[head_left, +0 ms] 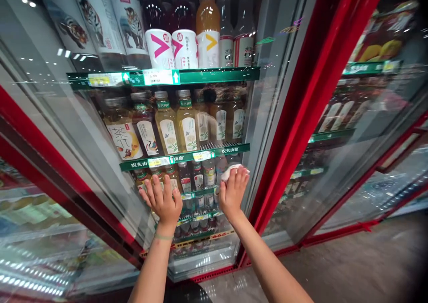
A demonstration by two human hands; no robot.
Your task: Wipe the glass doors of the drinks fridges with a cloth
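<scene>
My left hand [164, 202] lies flat with fingers spread on the glass door [203, 249] of a drinks cooler, and nothing shows in it. My right hand [233, 195] presses a crumpled white cloth or tissue [228, 172] to the same pane. Its fingers cover most of the white wad, so I cannot tell the exact material. Behind the glass, near both hands, a green-edged shelf [230, 150] carries bottles of tea [187, 129]. Smaller bottles [198, 176] stand on the shelf below, partly hidden by my hands.
Red door frames [294, 102] run along both sides of the pane. Larger bottles [160, 44] fill the upper shelf. A neighbouring cooler door [321, 160] stands to the right, above a grey floor [347, 267]. Reflections of lights streak the glass.
</scene>
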